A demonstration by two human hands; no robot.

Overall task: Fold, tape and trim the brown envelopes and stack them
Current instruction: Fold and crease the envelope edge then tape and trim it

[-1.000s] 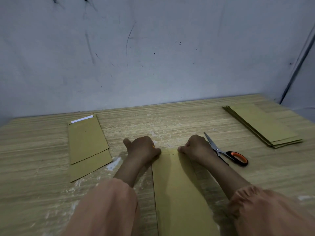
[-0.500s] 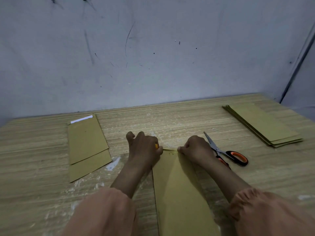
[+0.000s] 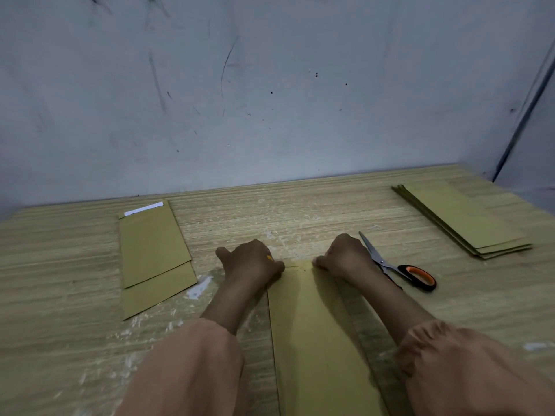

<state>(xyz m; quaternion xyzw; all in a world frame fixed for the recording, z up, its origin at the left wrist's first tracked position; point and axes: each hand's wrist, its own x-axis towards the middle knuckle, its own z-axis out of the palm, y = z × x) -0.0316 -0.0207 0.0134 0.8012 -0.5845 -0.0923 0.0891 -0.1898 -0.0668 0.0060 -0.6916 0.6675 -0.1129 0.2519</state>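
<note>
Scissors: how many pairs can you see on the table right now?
1. The only scissors lie on the table just right of the right hand, orange-and-black handles toward the near right. Part of one handle is hidden behind the right forearm.

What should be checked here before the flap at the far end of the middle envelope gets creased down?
1. Both hands at the far edge: ok; left hand and right hand press the envelope.
2. Envelope flat on table: ok.
3. Fold line square: cannot tell, hidden by fingers.
4. Scissors within reach: ok, beside right hand.
5. Tape ready: cannot tell.
6. Stacks clear: ok, left pile, right pile.
</note>
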